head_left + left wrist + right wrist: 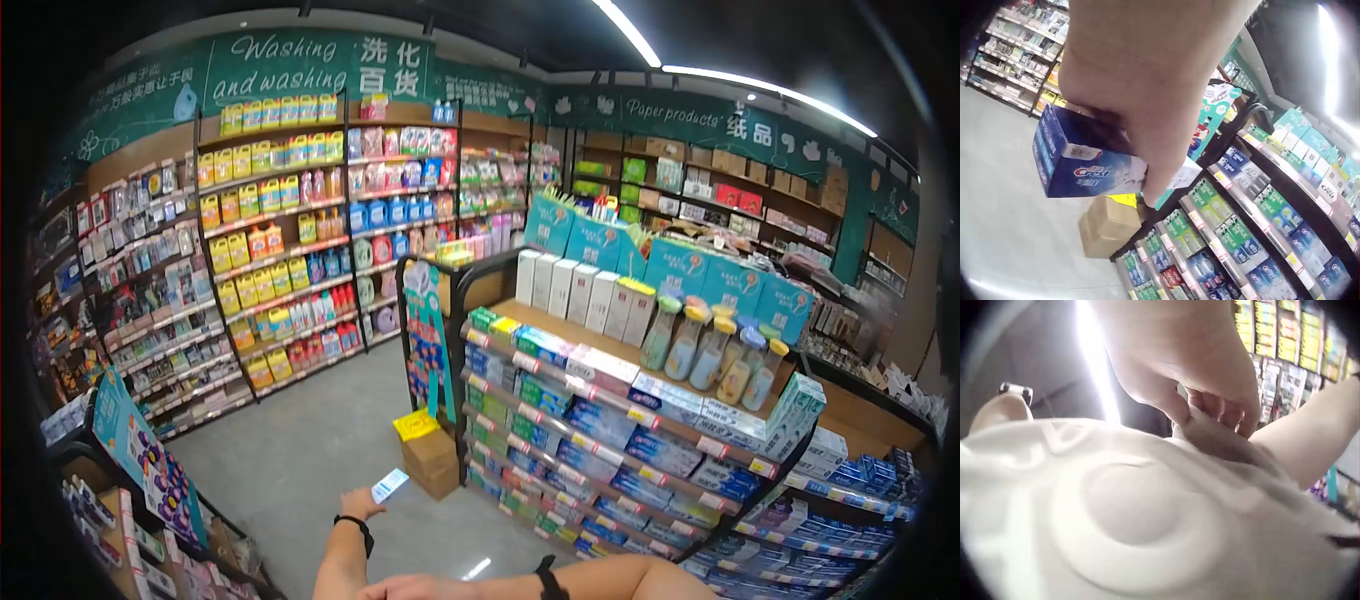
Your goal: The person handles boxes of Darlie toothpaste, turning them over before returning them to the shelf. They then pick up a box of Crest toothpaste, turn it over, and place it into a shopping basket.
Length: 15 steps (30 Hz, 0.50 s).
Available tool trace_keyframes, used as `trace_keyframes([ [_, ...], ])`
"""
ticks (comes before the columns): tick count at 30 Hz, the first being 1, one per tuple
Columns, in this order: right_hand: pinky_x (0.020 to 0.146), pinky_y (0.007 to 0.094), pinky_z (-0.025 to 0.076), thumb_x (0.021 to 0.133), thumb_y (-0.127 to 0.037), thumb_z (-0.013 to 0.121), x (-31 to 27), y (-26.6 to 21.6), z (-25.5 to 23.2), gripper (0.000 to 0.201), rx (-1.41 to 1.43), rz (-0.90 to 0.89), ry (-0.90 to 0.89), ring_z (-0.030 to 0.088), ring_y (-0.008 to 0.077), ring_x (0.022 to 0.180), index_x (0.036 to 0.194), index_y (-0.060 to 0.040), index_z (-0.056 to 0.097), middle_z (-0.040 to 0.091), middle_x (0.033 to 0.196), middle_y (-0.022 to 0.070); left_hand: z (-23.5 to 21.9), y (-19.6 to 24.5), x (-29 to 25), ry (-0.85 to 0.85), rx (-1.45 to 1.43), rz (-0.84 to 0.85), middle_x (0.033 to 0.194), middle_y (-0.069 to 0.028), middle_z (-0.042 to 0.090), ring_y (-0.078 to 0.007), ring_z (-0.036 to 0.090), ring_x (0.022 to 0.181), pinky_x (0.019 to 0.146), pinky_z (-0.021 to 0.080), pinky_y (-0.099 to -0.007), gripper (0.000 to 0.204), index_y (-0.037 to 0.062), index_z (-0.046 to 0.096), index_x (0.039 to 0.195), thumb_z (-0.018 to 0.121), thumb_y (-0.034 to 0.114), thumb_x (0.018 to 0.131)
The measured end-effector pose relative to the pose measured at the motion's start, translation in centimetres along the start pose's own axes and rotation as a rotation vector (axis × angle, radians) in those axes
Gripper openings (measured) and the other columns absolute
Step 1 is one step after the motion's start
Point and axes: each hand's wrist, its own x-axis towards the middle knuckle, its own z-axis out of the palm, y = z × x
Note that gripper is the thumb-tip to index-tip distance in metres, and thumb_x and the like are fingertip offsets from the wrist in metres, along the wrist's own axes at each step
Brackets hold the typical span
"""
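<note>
My left hand (360, 502) is stretched forward over the aisle floor and grips a blue and white Crest toothpaste box (390, 485). In the left wrist view the box (1079, 162) lies under my palm, with my fingers (1147, 181) curled over its top edge. My right hand (400, 590) is at the bottom edge, drawn in close to my body beside the left forearm. Seen from the right wrist, its fingers (1222, 415) are curled against my white shirt (1122, 512). Whether they hold anything is hidden.
A stepped toothpaste shelf unit (600, 440) stands at the right. A brown carton (430, 460) with a yellow pack (415, 425) on it sits on the floor at the unit's end. Detergent shelves (280, 230) line the far wall. A low display (140, 480) is at the left.
</note>
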Motion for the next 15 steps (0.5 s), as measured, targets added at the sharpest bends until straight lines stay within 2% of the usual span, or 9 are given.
trace_keyframes([
  [1,0.068,0.0276,0.052,0.091,-0.005,0.066,-0.3,-0.7,1.1,0.021,-0.039,0.077,0.072,0.066,0.0121,0.082,0.111,0.0015,0.066,0.069,0.094,0.0035,0.4,-1.2,0.0,-0.010,0.079,-0.027,0.116,-0.0138,0.075,-0.0316,0.069,0.116,0.111,0.038,-0.0597,0.065,0.0133,0.074,0.117,0.090,0.050,0.066],
  [3,0.069,0.0251,0.052,0.093,-0.007,0.064,-0.3,-0.9,2.3,0.026,-0.125,0.245,0.208,0.066,0.0100,0.084,0.117,0.0024,0.067,0.070,0.097,0.0031,-2.4,-0.5,-1.3,-0.068,0.188,0.014,0.114,-0.0128,0.076,-0.0312,0.070,0.114,0.112,0.038,-0.0589,0.066,0.0140,0.073,0.118,0.089,0.051,0.066],
  [4,0.072,0.0248,0.053,0.095,-0.009,0.067,1.6,0.5,-2.2,0.031,-0.402,0.264,-0.089,0.064,0.0083,0.086,0.124,0.0028,0.066,0.071,0.101,0.0013,-2.9,-0.6,-1.2,-0.032,0.196,0.029,0.114,-0.0124,0.076,-0.0314,0.070,0.112,0.112,0.038,-0.0596,0.063,0.0145,0.074,0.117,0.089,0.051,0.067],
  [5,0.073,0.0250,0.053,0.095,-0.009,0.068,1.9,3.1,-5.8,0.032,-0.460,0.222,-0.170,0.063,0.0078,0.086,0.125,0.0025,0.066,0.071,0.101,0.0004,-3.5,-0.4,-1.0,0.007,0.206,0.050,0.113,-0.0119,0.076,-0.0317,0.070,0.111,0.111,0.037,-0.0603,0.061,0.0149,0.075,0.115,0.088,0.050,0.067],
  [7,0.074,0.0253,0.052,0.096,-0.010,0.070,2.1,1.5,-1.8,0.032,-0.575,0.127,-0.323,0.061,0.0068,0.087,0.125,0.0019,0.067,0.071,0.101,-0.0014,-4.6,0.0,-0.8,0.096,0.163,0.084,0.112,-0.0127,0.076,-0.0322,0.071,0.109,0.111,0.036,-0.0625,0.055,0.0152,0.076,0.111,0.088,0.047,0.069],
  [8,0.075,0.0260,0.051,0.096,-0.013,0.072,1.7,-0.1,1.5,0.032,-0.456,0.202,-0.254,0.059,0.0052,0.089,0.124,0.0023,0.066,0.070,0.101,-0.0034,-5.2,0.1,-0.8,0.090,0.184,0.088,0.112,-0.0128,0.077,-0.0321,0.072,0.108,0.111,0.036,-0.0626,0.053,0.0154,0.076,0.111,0.087,0.046,0.069],
  [10,0.080,0.0300,0.051,0.096,-0.016,0.072,3.9,-0.1,3.6,0.034,-0.764,-0.087,-0.421,0.063,0.0134,0.092,0.122,0.0039,0.065,0.071,0.104,0.0035,-6.9,0.5,-1.1,0.078,0.229,0.099,0.111,-0.0129,0.077,-0.0318,0.072,0.107,0.112,0.035,-0.0626,0.049,0.0158,0.077,0.109,0.086,0.043,0.070],
  [12,0.086,0.0377,0.050,0.096,-0.019,0.071,5.8,-0.8,7.9,0.033,-1.160,-0.937,-0.565,0.065,0.0287,0.098,0.117,0.0051,0.064,0.069,0.112,0.0165,-8.0,1.0,-1.0,0.088,0.302,0.116,0.110,-0.0128,0.077,-0.0315,0.073,0.106,0.113,0.035,-0.0620,0.047,0.0164,0.077,0.108,0.085,0.042,0.070],
  [15,0.088,0.0440,0.048,0.096,-0.025,0.069,8.3,0.8,9.5,0.033,-1.296,-0.694,-0.643,0.060,0.0406,0.104,0.108,0.0047,0.062,0.062,0.117,0.0258,-9.1,1.7,-0.1,0.118,0.382,0.183,0.106,-0.0119,0.077,-0.0310,0.073,0.103,0.114,0.034,-0.0617,0.043,0.0170,0.076,0.107,0.084,0.038,0.070],
])
